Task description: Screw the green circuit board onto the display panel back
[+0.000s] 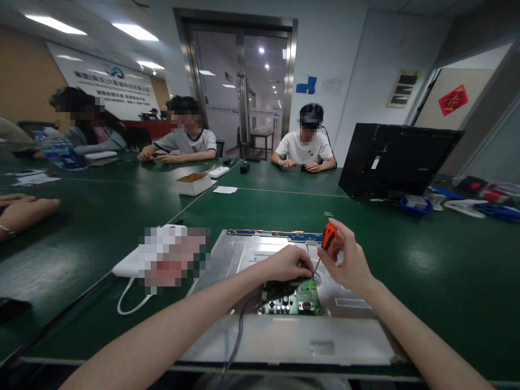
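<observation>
A silver metal display panel (353, 336) lies flat on the green table in front of me, with a blue circuit strip (268, 234) along its far edge. On it sits a green circuit board (307, 295). My right hand (347, 257) grips a screwdriver (329, 236) with an orange and black handle, tilted, its tip down at the board's far corner. My left hand (290, 264) is closed with its fingertips at that same corner, close to the screwdriver tip. Whatever those fingers pinch is hidden. A grey cable (239, 330) runs from the board over the panel's near edge.
Left of the panel lies a white device with a cable (132, 262), partly blurred. A small open box (194, 184) and a white card (225, 190) lie farther off. At right stands a black monitor (390, 160) beside a blue tray (416, 205). Several people sit around the table.
</observation>
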`<state>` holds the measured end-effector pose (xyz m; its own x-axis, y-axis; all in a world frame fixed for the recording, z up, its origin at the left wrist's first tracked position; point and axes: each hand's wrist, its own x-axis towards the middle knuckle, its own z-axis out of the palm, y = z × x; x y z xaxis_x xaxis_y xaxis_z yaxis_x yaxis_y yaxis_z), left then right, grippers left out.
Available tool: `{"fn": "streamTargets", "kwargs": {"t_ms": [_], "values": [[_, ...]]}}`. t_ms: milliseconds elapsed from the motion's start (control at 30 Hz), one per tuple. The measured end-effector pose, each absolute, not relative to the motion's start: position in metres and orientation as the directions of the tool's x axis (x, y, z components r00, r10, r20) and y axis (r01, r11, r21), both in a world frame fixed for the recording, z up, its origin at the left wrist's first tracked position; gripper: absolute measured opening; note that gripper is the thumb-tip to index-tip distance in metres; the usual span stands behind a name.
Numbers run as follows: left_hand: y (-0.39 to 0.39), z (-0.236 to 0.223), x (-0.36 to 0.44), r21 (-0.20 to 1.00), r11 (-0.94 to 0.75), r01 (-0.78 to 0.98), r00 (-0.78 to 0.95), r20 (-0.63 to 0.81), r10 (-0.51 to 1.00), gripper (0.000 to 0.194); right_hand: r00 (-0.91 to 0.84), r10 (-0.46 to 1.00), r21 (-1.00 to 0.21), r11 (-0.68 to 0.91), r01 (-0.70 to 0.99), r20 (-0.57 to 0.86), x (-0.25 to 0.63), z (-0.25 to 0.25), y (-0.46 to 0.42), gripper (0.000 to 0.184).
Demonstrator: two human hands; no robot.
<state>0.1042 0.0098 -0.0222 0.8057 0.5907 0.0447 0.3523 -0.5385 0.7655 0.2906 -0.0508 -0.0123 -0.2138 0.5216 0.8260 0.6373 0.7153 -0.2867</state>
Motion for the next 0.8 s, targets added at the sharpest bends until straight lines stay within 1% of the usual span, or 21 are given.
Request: {"fn": "streamTargets", "kwargs": {"t_ms": [133, 467, 633, 800], "values": [[0.0104, -0.0217, 0.104, 0.752, -0.555, 0.356, 0.808, 0.051, 0.587, 0.008, -0.203, 0.516, -0.282, 0.709, 0.646, 0.832, 0.2925, -0.0146, -0.0491, 0.059], [0.0115, -0.0236, 0.1046, 0.744, -0.568, 0.352, 0.81, 0.062, 0.583, 0.008, -0.258, 0.533, -0.292, 0.737, 0.61, 0.806, 0.2932, -0.0105, -0.0523, 0.059], [0.0114, -0.0236, 0.1044, 0.747, -0.563, 0.353, 0.81, 0.058, 0.584, 0.008, -0.226, 0.536, -0.284, 0.704, 0.651, 0.813, 0.2917, -0.0088, -0.0527, 0.055], [0.0111, -0.0226, 0.104, 0.756, -0.557, 0.344, 0.811, 0.06, 0.582, 0.007, -0.196, 0.509, -0.263, 0.692, 0.673, 0.838, 0.292, -0.012, -0.0505, 0.054]]}}
